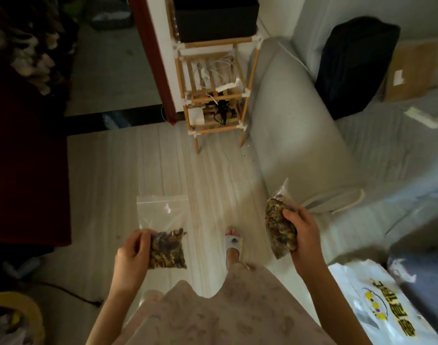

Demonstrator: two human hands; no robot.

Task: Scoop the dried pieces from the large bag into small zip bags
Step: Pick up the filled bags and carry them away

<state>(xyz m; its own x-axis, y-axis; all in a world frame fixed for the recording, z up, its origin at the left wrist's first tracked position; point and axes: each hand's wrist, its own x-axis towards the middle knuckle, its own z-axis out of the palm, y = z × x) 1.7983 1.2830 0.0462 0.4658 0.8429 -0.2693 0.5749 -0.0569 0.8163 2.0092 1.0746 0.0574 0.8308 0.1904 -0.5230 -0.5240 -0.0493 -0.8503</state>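
I stand over a pale wooden floor with a small zip bag in each hand. My left hand (pixel 132 253) grips the left zip bag (pixel 166 247) by its side; dark dried pieces fill its lower half and the clear top stands upright. My right hand (pixel 303 232) grips the right zip bag (pixel 279 227), which is packed with dried pieces and tilted, its clear top pointing up toward the sofa. A large white bag (pixel 384 307) with yellow print lies at the lower right, beside my right arm.
A grey sofa (pixel 300 135) runs along the right with a dark cushion (pixel 355 63) and a cardboard box (pixel 412 70) on it. A bamboo shelf (pixel 213 95) with cables stands ahead. A dark red piece of furniture (pixel 26 170) is at the left. My slippered foot (pixel 234 242) is between the bags.
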